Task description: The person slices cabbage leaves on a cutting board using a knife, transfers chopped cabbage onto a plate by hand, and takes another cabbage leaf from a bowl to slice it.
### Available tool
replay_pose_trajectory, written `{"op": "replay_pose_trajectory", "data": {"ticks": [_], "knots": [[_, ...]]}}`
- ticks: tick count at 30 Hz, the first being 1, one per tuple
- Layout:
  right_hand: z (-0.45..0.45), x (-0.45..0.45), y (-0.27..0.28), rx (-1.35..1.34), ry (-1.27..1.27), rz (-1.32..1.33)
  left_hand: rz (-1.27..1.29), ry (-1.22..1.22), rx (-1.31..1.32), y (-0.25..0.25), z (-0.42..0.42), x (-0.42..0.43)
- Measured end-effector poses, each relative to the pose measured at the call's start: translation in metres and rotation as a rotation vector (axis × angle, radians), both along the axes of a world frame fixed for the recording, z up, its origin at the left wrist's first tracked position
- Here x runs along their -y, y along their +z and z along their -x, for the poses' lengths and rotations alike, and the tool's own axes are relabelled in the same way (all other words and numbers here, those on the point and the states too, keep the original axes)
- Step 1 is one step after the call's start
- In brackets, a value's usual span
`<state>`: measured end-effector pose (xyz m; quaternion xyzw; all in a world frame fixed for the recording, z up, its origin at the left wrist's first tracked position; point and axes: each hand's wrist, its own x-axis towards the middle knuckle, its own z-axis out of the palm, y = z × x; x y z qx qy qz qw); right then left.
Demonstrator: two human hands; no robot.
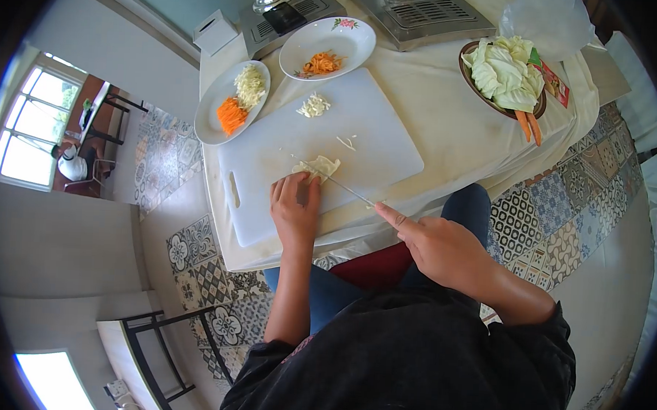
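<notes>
A piece of cabbage (323,165) lies near the front of the white cutting board (379,126). My left hand (295,203) presses on it from the near left with bent fingers. In my right hand (433,242) is a knife (351,192), its handle hidden in the fist and the index finger stretched along the blade's back. The blade's far end meets the cabbage beside my left fingertips. Farther back on the board sits a small pile of chopped cabbage (314,105), and a few thin shreds (346,142) lie between.
Left of the board, a plate (209,104) holds shredded carrot and cabbage. A flowered plate (359,49) with orange shreds stands behind. At right are a brown bowl (487,97) of cabbage leaves and carrots (528,128). Stoves (425,15) line the back; a person (74,164) sits far left.
</notes>
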<state>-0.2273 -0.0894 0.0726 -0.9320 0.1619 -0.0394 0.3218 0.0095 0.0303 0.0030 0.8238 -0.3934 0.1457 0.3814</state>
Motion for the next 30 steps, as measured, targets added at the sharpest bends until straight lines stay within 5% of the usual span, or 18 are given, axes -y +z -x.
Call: {"op": "replay_pose_trajectory", "data": {"ticks": [11, 30], "knots": [[-0.025, 0.001, 0.008, -0.205, 0.080, -0.077, 0.013, -0.070, -0.013, 0.005, -0.002, -0.002], [-0.039, 0.001, -0.018, 0.047, 0.013, 0.209, 0.043, 0.065, -0.006, 0.003, -0.035, -0.007]]}}
